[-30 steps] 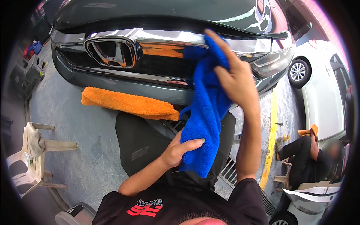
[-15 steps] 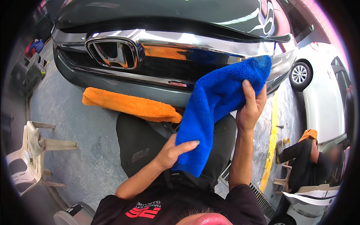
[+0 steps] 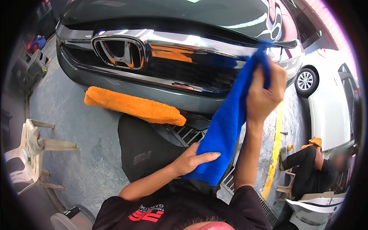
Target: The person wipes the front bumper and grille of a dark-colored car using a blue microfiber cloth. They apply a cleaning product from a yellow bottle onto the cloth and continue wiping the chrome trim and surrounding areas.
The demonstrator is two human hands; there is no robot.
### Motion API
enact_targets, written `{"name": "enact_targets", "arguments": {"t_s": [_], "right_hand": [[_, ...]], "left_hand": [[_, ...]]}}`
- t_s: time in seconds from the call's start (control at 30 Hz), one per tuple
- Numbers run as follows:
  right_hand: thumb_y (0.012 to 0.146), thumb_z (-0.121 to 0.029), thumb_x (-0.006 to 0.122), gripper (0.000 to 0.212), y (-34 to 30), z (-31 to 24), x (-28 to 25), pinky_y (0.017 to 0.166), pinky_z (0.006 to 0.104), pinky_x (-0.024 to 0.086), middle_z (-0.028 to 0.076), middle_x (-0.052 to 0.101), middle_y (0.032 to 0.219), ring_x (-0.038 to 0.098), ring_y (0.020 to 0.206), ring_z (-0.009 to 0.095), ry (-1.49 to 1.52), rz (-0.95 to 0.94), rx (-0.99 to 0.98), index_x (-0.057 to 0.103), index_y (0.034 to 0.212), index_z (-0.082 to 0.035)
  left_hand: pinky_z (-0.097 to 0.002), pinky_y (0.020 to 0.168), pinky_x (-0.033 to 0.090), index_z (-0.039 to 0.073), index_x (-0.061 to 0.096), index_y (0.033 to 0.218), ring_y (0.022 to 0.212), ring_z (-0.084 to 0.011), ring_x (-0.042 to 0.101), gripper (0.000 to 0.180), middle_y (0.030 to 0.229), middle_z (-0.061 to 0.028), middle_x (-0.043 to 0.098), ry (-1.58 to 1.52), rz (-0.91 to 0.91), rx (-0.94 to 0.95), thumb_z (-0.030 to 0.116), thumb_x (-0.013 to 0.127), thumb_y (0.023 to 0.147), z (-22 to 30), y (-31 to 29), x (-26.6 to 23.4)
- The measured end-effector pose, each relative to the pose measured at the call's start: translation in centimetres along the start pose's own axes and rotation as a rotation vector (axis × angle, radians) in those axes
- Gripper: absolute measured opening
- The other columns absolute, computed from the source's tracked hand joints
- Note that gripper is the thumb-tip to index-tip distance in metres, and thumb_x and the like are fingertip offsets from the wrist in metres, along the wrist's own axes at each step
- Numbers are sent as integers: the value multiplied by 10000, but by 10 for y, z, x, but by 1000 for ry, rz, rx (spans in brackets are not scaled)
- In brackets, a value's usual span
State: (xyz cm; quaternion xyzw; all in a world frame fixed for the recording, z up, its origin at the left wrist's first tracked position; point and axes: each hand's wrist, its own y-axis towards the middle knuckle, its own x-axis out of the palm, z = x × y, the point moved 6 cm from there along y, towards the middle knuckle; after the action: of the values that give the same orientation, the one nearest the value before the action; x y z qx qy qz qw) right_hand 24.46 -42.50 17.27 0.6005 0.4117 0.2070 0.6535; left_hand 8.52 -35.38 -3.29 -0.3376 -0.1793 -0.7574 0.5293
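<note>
A blue microfiber towel (image 3: 226, 142) stretches between my two hands. My left hand (image 3: 190, 159) grips its lower end close to my lap, the thumb on top. Higher up, my right hand (image 3: 265, 90) pinches the towel near its upper end, somewhat smeared by motion. The towel's top reaches the right part of a dark grey car's chrome grille trim (image 3: 214, 49); whether it touches the trim I cannot tell. An orange microfiber towel (image 3: 134, 107) lies along the front of the bumper (image 3: 126, 88), left of the blue one.
A floor drain grate (image 3: 188, 135) runs beneath the bumper. At left stand a cream plastic chair (image 3: 38, 143) with a cloth on it and a clear tub (image 3: 73, 218). Rightward are a yellow floor line (image 3: 274, 165), a white car (image 3: 329, 103) and a seated person (image 3: 316, 168) with an orange cloth.
My right hand has moved up and right, turning over and drawing the blue towel narrower toward the headlight side. My left hand has shifted slightly right. The orange towel has stayed put.
</note>
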Motion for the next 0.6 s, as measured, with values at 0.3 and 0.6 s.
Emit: {"name": "enact_targets", "arguments": {"t_s": [0.3, 0.6], "right_hand": [[858, -7, 708, 541, -6, -39, 31, 1037, 434, 459, 45, 669, 1280, 585, 1165, 271, -315, -346, -217, 755, 1376, -158], [859, -79, 719, 540, -15, -42, 40, 1113, 438, 378, 17, 664, 1402, 567, 1308, 261, -219, -316, -242, 707, 1396, -130]], "left_hand": [[-340, 984, 542, 6, 606, 1391, 1099, -150, 676, 435, 1213, -72, 710, -26, -36, 52, 220, 699, 1024, 3, 11, 7], [-335, 921, 575, -6, 667, 1297, 1022, -160, 717, 398, 1135, -79, 743, -43, -17, 86, 295, 702, 1039, 6, 6, 5]]}}
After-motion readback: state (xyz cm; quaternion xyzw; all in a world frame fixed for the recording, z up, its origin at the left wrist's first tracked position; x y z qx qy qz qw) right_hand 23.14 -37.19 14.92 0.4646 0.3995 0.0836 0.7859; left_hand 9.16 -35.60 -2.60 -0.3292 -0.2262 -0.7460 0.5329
